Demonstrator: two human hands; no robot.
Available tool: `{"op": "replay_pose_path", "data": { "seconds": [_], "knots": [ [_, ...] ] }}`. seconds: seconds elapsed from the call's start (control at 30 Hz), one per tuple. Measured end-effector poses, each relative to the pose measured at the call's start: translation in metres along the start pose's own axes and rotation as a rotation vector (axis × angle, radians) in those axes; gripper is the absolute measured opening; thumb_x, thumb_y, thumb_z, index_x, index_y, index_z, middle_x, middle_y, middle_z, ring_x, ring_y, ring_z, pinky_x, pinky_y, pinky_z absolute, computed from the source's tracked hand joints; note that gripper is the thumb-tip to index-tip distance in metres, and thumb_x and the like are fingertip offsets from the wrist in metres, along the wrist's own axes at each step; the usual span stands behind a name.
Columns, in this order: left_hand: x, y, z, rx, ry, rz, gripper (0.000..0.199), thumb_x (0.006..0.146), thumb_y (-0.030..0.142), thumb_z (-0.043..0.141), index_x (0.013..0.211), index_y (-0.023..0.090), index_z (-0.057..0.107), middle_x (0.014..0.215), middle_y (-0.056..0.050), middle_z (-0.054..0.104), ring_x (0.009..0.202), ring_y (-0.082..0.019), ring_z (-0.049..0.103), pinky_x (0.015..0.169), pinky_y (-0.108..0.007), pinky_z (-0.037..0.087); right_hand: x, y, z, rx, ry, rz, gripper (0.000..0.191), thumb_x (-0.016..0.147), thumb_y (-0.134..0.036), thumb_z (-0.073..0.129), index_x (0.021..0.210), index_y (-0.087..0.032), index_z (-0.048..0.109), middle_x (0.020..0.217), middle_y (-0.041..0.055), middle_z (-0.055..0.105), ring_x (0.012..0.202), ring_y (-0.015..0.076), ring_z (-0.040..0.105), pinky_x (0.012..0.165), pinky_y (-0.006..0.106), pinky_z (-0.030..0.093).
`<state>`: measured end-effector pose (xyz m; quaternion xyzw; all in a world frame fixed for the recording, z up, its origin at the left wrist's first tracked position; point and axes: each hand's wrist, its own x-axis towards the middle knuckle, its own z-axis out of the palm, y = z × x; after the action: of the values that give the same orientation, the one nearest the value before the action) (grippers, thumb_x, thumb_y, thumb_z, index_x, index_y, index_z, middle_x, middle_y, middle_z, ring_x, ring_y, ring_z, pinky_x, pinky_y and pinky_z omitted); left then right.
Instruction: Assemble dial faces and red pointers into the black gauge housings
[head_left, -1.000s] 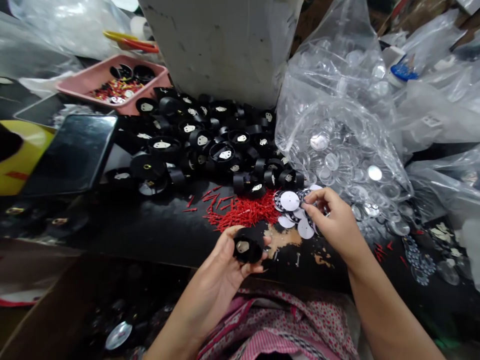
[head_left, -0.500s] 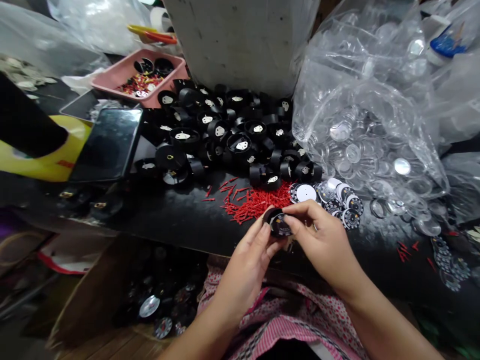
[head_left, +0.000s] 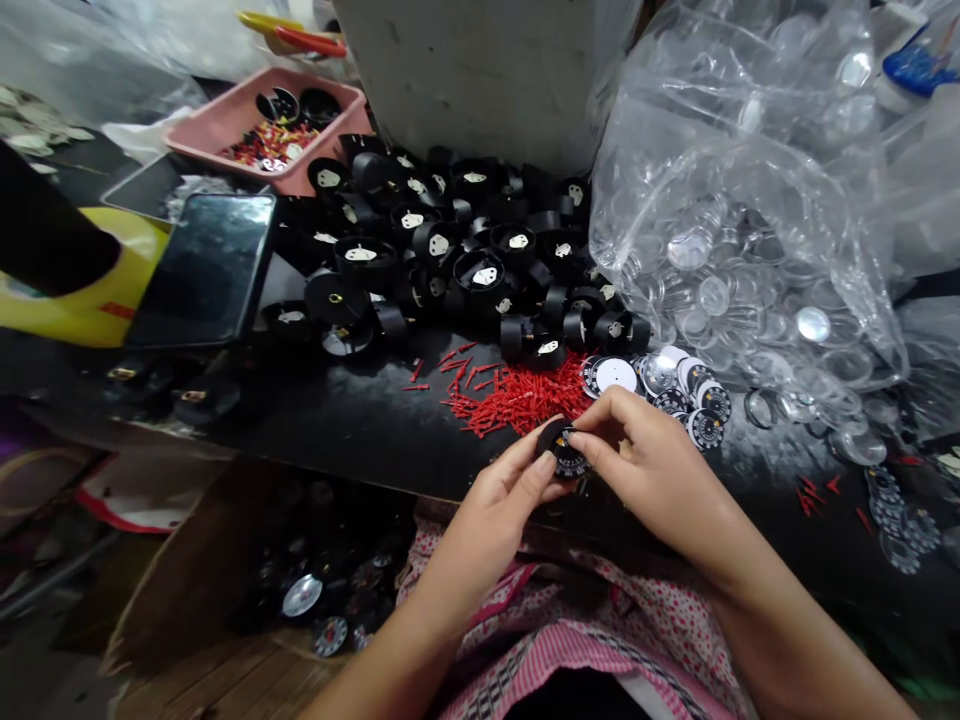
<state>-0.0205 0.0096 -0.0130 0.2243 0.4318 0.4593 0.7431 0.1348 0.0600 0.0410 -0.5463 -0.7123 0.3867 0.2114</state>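
Head view, near to far. The left hand (head_left: 499, 500) and right hand (head_left: 645, 465) meet at the near edge of the black worktable (head_left: 337, 430), both closed on one small black round housing (head_left: 562, 450). The left thumb and fingers grip its left side; the right thumb and forefinger pinch a printed dial face into its open front. Below the wrists lies a pink patterned garment (head_left: 570, 640), and to the lower left of the left hand an open box (head_left: 300, 590) holds more round parts.

Just beyond the fingertips, touching distance from the housing, lies a heap of red pins (head_left: 517, 400). To the right of it, just above the right hand, is a scatter of loose dial discs (head_left: 675, 385), some white side up.

Farther out, beyond the pins, a pile of black housings (head_left: 450, 250) covers the table's middle. Right of the pile, a clear plastic bag (head_left: 735, 240) of transparent round lenses crowds the space above the right hand. Far left of the left hand lie a dark phone (head_left: 206, 265) and, behind it, a pink tray (head_left: 262, 140) of mixed parts. A grey block (head_left: 480, 80) stands at the back.
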Motion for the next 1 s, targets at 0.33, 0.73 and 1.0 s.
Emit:
{"op": "replay_pose_path", "data": {
  "seconds": [0.33,0.73,1.0],
  "knots": [
    [-0.010,-0.004,0.004,0.229,0.016,0.015,0.027,0.089,0.023,0.063,0.115,0.026,0.065,0.124,-0.002,0.071,0.116,-0.020,0.064,0.098,-0.030,0.051,-0.019,0.010,0.006,0.086,-0.111,0.099,0.011,0.089,-0.025,0.056,0.101,-0.023,0.054,0.088,0.0002,0.064,0.075,0.0158,0.061,0.066,0.030,0.047],
    [-0.018,-0.001,-0.028,-0.010,0.373,0.207,0.026,0.088,0.032,0.067,0.113,0.025,0.064,0.114,-0.004,0.074,0.111,-0.023,0.068,0.101,-0.040,0.051,0.020,-0.001,0.031,-0.564,-0.011,-0.193,0.011,0.094,-0.021,0.055,0.089,-0.017,0.065,0.087,0.0062,0.070,0.086,0.0247,0.060,0.077,0.039,0.035],
    [-0.010,0.013,-0.022,-0.282,0.318,0.187,0.021,0.091,0.030,0.063,0.111,0.023,0.065,0.122,-0.008,0.071,0.123,-0.025,0.062,0.107,-0.041,0.047,0.036,-0.004,0.046,-0.812,-0.016,-0.351,0.011,0.093,-0.016,0.052,0.088,-0.015,0.062,0.085,0.0119,0.068,0.081,0.0270,0.057,0.071,0.039,0.030]
  ]
}}
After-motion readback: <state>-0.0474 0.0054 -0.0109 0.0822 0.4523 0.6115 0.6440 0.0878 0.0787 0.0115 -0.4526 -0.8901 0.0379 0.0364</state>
